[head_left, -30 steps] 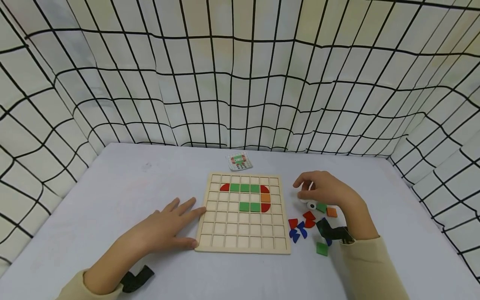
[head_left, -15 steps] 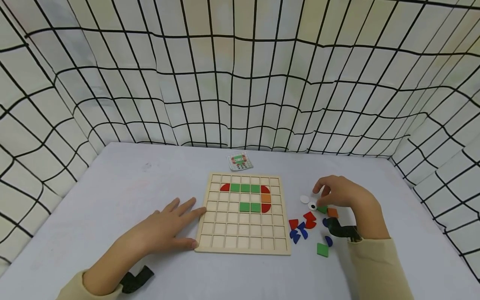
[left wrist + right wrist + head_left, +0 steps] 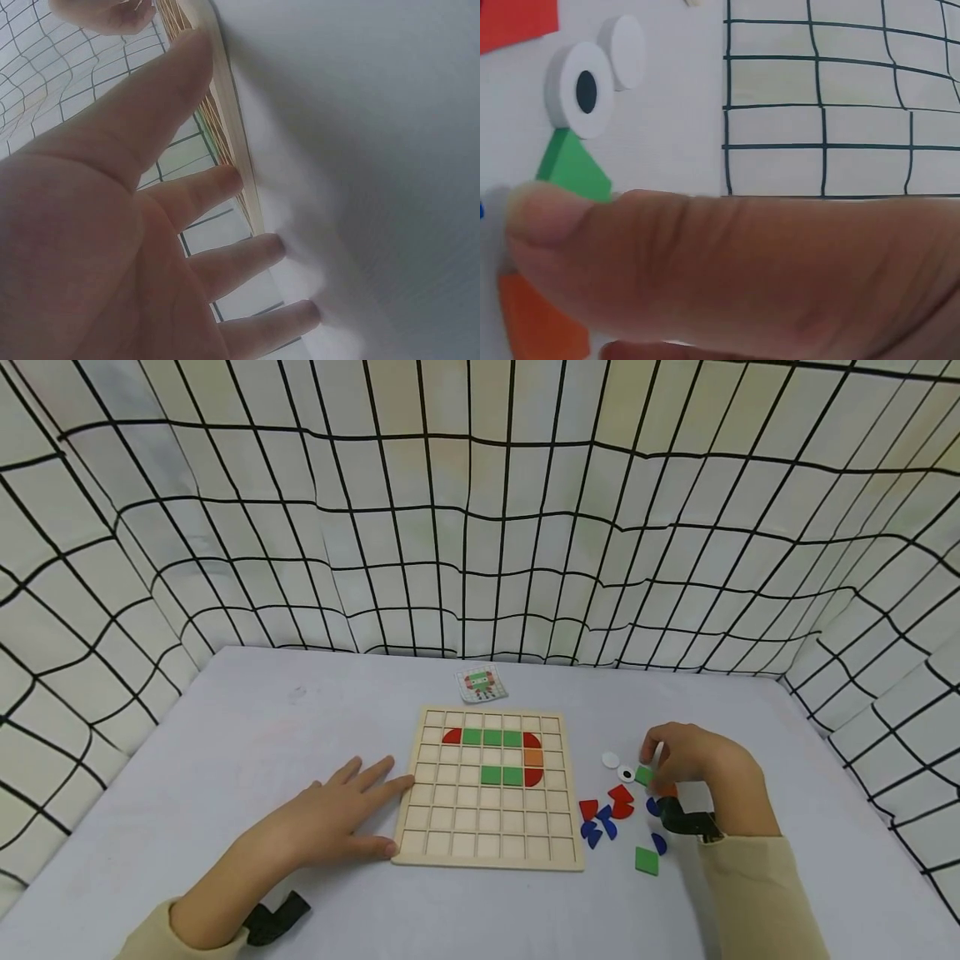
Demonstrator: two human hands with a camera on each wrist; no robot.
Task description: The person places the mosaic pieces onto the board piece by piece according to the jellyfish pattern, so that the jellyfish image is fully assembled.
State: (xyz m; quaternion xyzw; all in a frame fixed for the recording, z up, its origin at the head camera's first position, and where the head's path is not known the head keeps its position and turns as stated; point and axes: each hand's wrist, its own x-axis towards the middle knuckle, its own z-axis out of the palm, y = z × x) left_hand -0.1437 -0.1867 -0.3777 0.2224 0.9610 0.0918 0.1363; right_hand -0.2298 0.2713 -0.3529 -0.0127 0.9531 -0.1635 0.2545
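Note:
My left hand lies spread, with its index fingertip and thumb tip at the left edge of the wooden grid board. The left wrist view also shows these fingers extended along the board's side. On the board are green squares, red quarter-round pieces and one orange square. My right hand hovers low over loose tiles, its index finger and thumb bent and apart. Beside its thumb are a green tile and an orange tile, both partly covered by the thumb in the right wrist view.
Close by lie an eye disc, a plain white disc, red pieces, blue pieces and another green tile. A patterned card lies behind the board. White walls with black grid lines surround the table.
My right hand has moved right and then slightly toward me, uncovering the white disc and ending over the green and orange tiles. My left hand has stayed at the board's edge.

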